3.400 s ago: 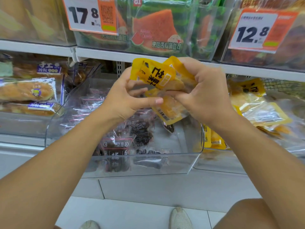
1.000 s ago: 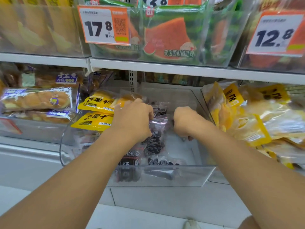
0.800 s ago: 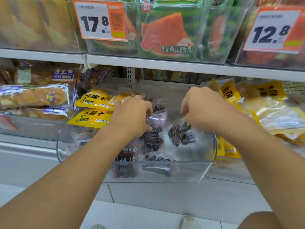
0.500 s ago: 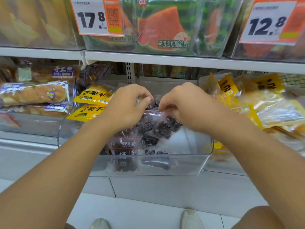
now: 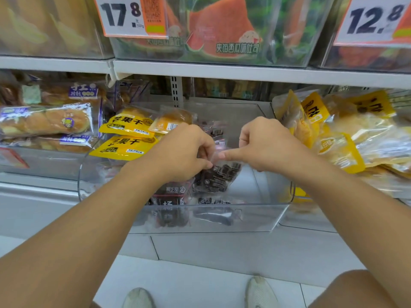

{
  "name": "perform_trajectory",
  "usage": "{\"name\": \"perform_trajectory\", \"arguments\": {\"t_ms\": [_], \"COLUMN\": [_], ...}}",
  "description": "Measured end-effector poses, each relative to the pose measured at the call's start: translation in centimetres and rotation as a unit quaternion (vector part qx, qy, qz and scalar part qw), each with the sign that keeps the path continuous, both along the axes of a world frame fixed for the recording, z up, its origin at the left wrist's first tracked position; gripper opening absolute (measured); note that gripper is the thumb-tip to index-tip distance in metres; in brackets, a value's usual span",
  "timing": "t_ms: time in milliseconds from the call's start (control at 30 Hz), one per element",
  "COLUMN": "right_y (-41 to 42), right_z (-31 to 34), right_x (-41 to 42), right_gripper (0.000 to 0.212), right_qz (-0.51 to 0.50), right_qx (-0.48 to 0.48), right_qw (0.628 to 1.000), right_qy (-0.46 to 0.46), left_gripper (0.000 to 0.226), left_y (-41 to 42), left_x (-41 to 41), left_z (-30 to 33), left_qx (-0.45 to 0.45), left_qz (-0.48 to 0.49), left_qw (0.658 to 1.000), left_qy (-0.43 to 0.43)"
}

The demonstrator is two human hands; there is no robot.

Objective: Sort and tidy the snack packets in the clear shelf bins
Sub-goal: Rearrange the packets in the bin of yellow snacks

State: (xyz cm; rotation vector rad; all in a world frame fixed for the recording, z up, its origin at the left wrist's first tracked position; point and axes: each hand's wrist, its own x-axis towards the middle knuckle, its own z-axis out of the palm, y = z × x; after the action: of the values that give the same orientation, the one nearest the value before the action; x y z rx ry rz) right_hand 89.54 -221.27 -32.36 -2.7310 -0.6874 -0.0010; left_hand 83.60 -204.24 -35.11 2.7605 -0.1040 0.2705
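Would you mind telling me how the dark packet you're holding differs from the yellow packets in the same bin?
The dark packet is clear film showing dark contents; the yellow packets are opaque-labelled with black print. The dark packet hangs from both hands; the yellow packets lie stacked at the bin's left. Both are sealed snack packs.

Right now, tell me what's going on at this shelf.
A person is tidying snacks in the clear bin on the lower shelf. Both hands meet over its middle: the left hand and right hand each have a grip on the top edge of one dark snack packet, held upright above other dark packets. Two yellow packets are stacked at the bin's left side. More yellow bags fill the next bin to the right.
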Motion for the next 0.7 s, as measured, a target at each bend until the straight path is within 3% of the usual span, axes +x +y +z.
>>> {"name": "perform_trajectory", "arguments": {"t_ms": [67, 133, 200, 267, 333, 400, 500, 600, 700], "right_y": [-0.3, -0.7, -0.6, 0.0, 0.5, 0.9, 0.7, 0.4, -0.1], "right_z": [0.7, 0.7, -0.7, -2.1, -2.6, -2.8, -3.3, -2.6, -1.6], "right_x": [-0.5, -0.8, -1.1, -1.3, -1.2, -0.8, 0.1, -0.1, -0.4], "right_gripper": [0.066, 0.058, 0.051, 0.060, 0.076, 0.067, 0.046, 0.040, 0.025], "right_qz": [-0.012, 0.003, 0.074, 0.140, 0.145, 0.146, 0.110, 0.062, 0.010], "right_qx": [-0.031, -0.086, -0.203, -0.311, -0.336, -0.340, -0.261, -0.110, 0.061], "right_qw": [0.999, 0.988, 0.956, 0.922, 0.911, 0.906, 0.918, 0.931, 0.937], "right_qy": [0.029, 0.124, 0.197, 0.182, 0.191, 0.207, 0.279, 0.344, 0.343], "left_gripper": [0.012, 0.013, 0.014, 0.014, 0.014, 0.015, 0.018, 0.021, 0.018], "left_y": [0.2, 0.3, 0.1, -0.1, 0.1, 0.5, 1.0, 1.2, 1.1], "left_x": [0.0, 0.0, -0.1, -0.2, -0.2, -0.3, -0.5, -0.5, -0.3], "left_z": [0.1, 0.2, 0.2, 0.2, 0.2, 0.0, -0.1, 0.0, -0.1], "left_qx": [0.012, 0.032, 0.046, 0.055, 0.066, 0.062, 0.039, 0.027, 0.036], "left_qz": [0.019, 0.032, 0.025, 0.023, 0.040, 0.055, 0.073, 0.089, 0.084], "left_qw": [1.000, 0.999, 0.998, 0.997, 0.996, 0.996, 0.997, 0.996, 0.996], "left_qy": [-0.009, -0.023, -0.037, -0.041, -0.042, -0.029, -0.005, 0.003, 0.006]}}
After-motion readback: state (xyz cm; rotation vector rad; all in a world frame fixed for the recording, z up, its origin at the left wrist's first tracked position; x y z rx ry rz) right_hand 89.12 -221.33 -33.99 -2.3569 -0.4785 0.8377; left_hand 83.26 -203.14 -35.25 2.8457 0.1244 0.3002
